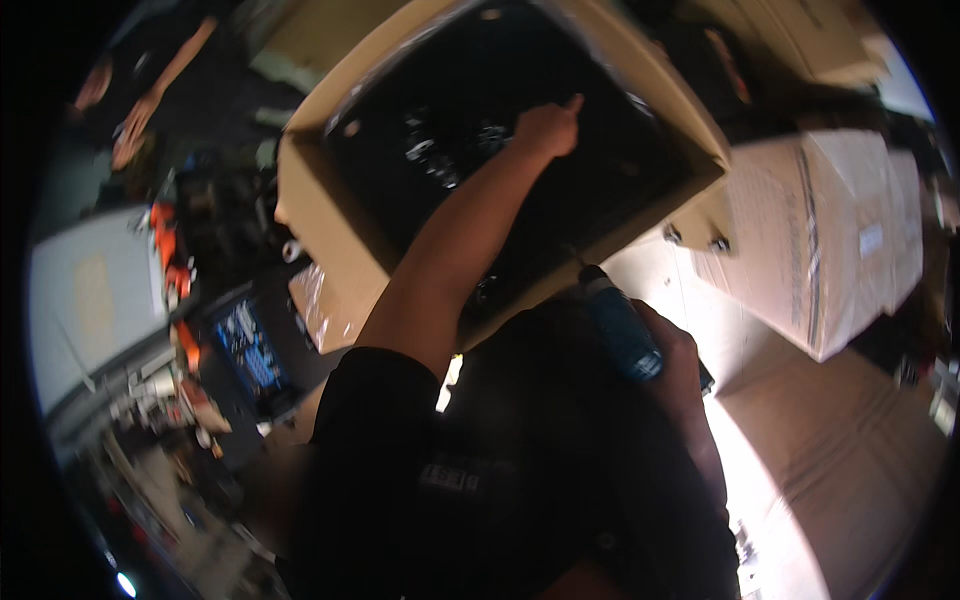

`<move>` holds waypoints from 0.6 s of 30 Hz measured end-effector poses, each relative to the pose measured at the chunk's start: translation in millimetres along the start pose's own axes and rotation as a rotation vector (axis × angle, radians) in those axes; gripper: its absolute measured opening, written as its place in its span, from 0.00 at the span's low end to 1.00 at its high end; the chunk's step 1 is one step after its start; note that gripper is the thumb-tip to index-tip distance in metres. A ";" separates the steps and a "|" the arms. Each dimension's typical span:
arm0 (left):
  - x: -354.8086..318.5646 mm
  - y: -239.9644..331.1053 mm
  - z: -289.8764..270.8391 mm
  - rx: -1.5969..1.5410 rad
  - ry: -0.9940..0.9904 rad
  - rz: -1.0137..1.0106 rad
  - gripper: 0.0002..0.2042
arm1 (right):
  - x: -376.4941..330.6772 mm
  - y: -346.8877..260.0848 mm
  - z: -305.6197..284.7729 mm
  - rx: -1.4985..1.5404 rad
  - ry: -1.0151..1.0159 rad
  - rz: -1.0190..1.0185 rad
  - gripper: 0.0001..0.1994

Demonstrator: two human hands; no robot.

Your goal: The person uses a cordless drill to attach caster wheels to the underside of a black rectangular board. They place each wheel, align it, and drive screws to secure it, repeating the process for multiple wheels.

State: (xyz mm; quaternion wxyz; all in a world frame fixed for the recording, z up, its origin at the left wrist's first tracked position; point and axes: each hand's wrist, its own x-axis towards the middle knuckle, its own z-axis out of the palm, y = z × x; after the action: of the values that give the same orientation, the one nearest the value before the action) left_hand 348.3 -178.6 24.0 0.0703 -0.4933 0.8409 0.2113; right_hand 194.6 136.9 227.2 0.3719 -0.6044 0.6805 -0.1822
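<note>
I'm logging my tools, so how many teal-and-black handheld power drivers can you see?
1. The teal-and-black handheld power driver is in the bare right hand, by the near side of the open brown cardboard box. Others could be hidden in the dark areas.

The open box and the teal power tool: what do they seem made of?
The open box looks like matte cardboard: plain tan walls meeting at creased corners. The teal power tool in the right hand seems plastic, its smooth casing faintly glossy, though blur leaves this open.
</note>
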 end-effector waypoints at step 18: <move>-259.9 -76.6 49.7 -0.455 0.052 -0.761 0.21 | 71.5 2.3 4.6 0.101 -0.239 -0.135 0.24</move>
State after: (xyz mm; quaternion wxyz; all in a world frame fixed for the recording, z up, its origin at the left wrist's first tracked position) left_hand 540.5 17.9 42.3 0.0116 -0.7757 0.5329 0.3378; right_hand 196.9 69.8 202.1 0.4672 -0.6466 0.5792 -0.1678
